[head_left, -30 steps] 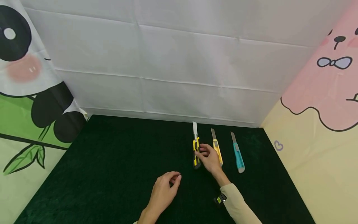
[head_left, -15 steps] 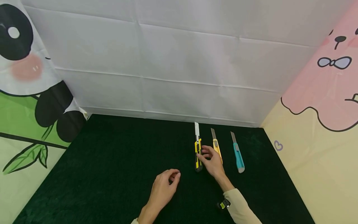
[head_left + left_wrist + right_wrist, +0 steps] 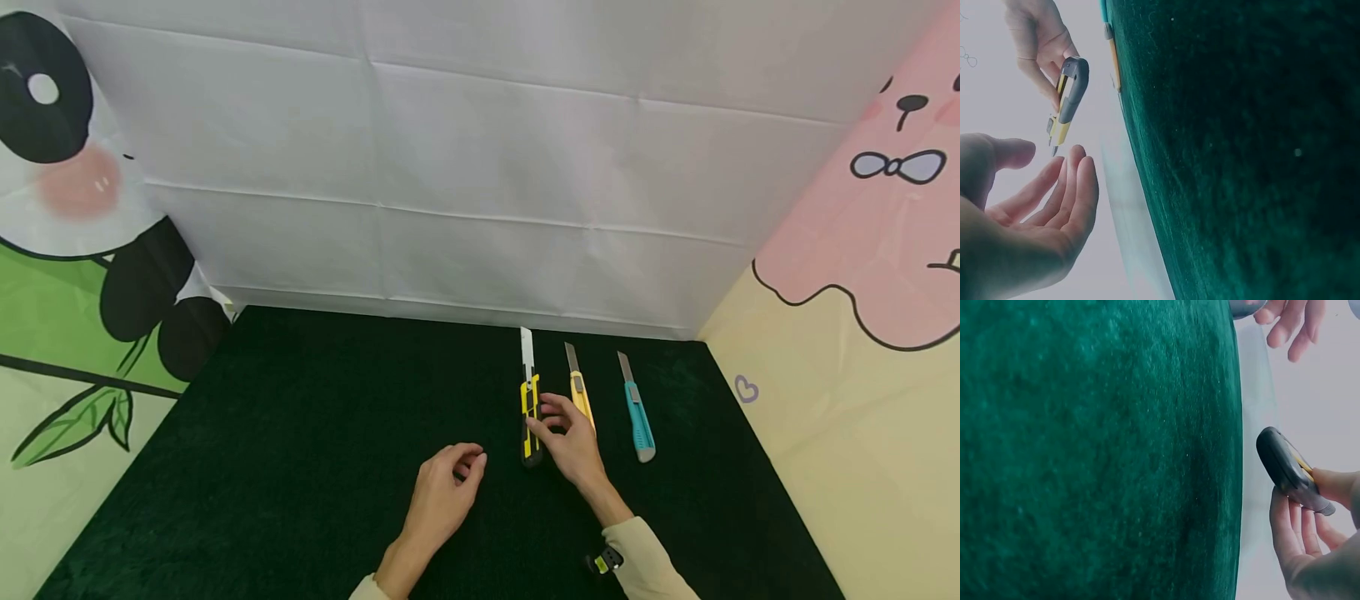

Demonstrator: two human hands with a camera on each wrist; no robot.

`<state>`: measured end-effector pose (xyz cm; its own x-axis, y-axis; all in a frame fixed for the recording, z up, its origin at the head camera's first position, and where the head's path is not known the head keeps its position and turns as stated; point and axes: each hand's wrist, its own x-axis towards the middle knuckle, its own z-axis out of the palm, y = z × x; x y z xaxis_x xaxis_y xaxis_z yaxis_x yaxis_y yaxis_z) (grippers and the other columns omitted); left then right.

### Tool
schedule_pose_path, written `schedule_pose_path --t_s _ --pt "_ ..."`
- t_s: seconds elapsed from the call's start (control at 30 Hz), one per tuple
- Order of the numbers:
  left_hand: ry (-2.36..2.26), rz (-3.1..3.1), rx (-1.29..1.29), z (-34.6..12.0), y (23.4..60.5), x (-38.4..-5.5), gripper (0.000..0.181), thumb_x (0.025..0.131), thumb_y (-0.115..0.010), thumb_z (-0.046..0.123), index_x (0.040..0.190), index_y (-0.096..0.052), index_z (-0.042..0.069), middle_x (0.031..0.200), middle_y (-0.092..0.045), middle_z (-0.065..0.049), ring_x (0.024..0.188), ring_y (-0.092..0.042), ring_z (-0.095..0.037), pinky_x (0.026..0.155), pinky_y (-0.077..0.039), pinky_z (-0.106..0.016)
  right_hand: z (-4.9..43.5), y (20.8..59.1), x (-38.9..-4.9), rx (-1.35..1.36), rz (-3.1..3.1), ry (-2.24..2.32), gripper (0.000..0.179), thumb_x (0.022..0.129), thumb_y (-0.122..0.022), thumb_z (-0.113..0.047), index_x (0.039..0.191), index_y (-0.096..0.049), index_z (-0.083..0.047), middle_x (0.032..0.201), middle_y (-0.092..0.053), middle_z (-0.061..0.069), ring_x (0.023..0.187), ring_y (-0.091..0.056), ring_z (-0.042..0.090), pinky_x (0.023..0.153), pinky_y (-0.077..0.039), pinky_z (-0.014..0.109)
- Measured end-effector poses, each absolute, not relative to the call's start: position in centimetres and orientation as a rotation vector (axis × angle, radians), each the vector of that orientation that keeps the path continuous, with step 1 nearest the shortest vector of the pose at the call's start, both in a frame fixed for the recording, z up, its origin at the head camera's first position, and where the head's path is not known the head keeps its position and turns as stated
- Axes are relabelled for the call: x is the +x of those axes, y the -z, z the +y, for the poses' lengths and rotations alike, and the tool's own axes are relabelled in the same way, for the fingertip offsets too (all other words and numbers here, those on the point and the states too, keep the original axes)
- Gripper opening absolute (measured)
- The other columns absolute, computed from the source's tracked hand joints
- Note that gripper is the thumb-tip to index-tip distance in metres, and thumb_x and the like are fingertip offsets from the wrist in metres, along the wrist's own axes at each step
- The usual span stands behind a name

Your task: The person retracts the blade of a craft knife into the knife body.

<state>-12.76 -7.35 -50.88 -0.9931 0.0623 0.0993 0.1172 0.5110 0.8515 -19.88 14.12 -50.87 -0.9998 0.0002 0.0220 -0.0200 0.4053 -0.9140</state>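
Note:
My right hand [image 3: 572,443] pinches a yellow and black utility knife [image 3: 529,402] by its handle, thumb on one side and fingers on the other. Its long blade is out and points away from me. In the left wrist view this utility knife [image 3: 1074,94] hangs above the cloth. To its left and nearer me, my left hand [image 3: 444,496] is held with loosely bent fingers and nothing in it. A pale yellow utility knife [image 3: 577,385], partly behind my right hand, and a teal utility knife [image 3: 637,417] lie to the right, blades out.
Dark green cloth [image 3: 300,450] covers the table. A white sheet [image 3: 480,167] closes off the back. Printed panda cloth [image 3: 75,192] hangs at the left, a pink and cream one [image 3: 847,350] at the right. A small device [image 3: 606,560] sits at my right wrist.
My right hand has come slightly toward me and right with the yellow and black utility knife. My left hand has shifted a little forward. The other two utility knives stay put.

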Motion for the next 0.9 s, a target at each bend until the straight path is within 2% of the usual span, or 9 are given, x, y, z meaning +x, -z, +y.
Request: schedule_pose_path --t_s 0.13,0.53,0.9 --pt "1.55 -2.653 -0.131 -7.2 51.0 -13.0 0.022 0.101 -0.064 0.021 0.117 -0.07 0.007 0.099 -0.067 0.001 0.082 -0.061 -0.006 0.068 -0.052 -0.022 13.9 50.7 -19.5 0.02 -2.604 -1.723 0.05 0.093 -0.076 -0.019 0.139 -0.057 -0.011 0.126 -0.062 0.008 0.107 -0.063 0.021 0.095 -0.054 0.042" --pt "1.6 -2.601 -0.106 -6.8 51.0 -13.8 0.02 0.102 -0.064 0.022 0.114 -0.071 0.008 0.096 -0.065 0.002 0.082 -0.061 -0.007 0.07 -0.054 -0.023 13.5 50.3 -18.1 0.083 -2.548 -1.818 0.049 0.093 -0.077 -0.02 0.137 -0.058 -0.013 0.126 -0.061 0.008 0.106 -0.063 0.022 0.086 -0.058 0.034" --pt "1.64 -2.548 -0.148 -6.8 51.5 -14.5 0.02 0.103 -0.063 0.024 0.115 -0.071 0.009 0.1 -0.066 0.002 0.085 -0.062 -0.008 0.073 -0.054 -0.024 13.1 50.6 -17.4 0.099 -2.525 -1.872 0.051 0.093 -0.077 -0.018 0.138 -0.056 -0.012 0.128 -0.059 0.01 0.105 -0.063 0.023 0.085 -0.058 0.034"
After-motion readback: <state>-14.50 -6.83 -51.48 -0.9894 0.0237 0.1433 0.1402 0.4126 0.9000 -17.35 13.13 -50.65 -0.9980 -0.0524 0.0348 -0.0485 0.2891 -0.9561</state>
